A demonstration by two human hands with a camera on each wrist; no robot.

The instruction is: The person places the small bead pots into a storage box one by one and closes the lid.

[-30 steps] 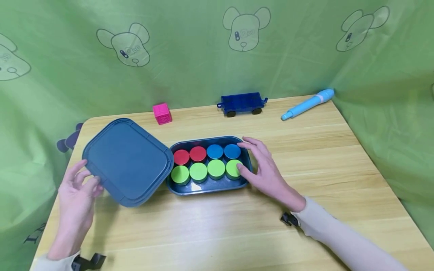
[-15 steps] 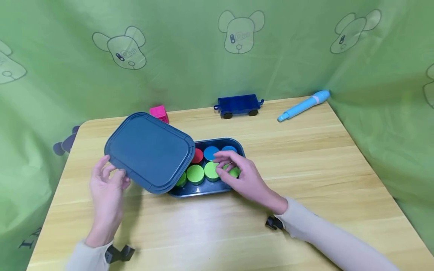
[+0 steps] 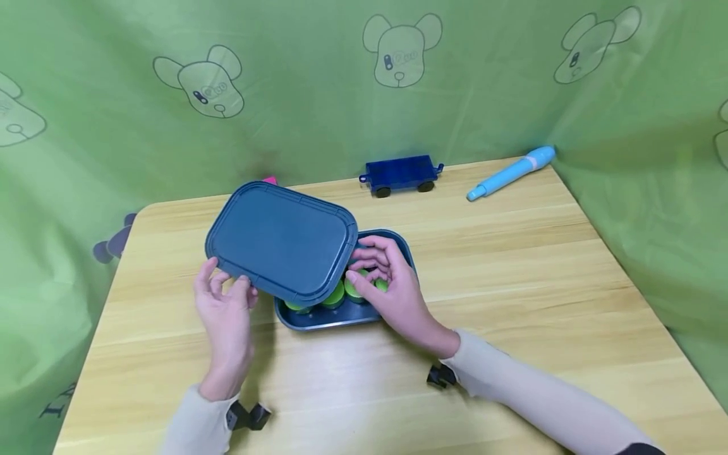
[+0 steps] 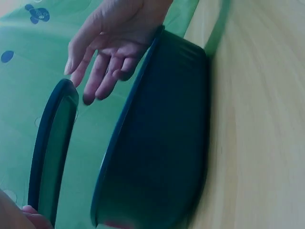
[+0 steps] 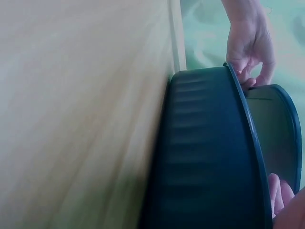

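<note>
My left hand (image 3: 227,316) pinches the near-left edge of a dark blue rectangular lid (image 3: 281,243), held tilted above a matching dark blue box (image 3: 324,321). Several round green-topped pieces (image 3: 333,296) show inside the box; the lid and my right hand hide the rest. My right hand (image 3: 400,300) hovers over the box's right part with fingers loosely curved, fingertips right at the lid's right edge. In the left wrist view a gap separates the lid (image 4: 53,143) from the box rim (image 4: 125,114). The right wrist view has the box wall (image 5: 205,143) standing on the table.
Along the table's back edge are a blue toy wagon (image 3: 400,175) and a light blue microphone-shaped toy (image 3: 512,174). A pink block (image 3: 270,180) peeks out behind the lid. A green printed curtain (image 3: 318,107) hangs around the wooden table (image 3: 512,272).
My left hand has carried the lid rightward over the box, covering the red and blue pieces. My right hand has moved left from the box's right end to the lid's edge.
</note>
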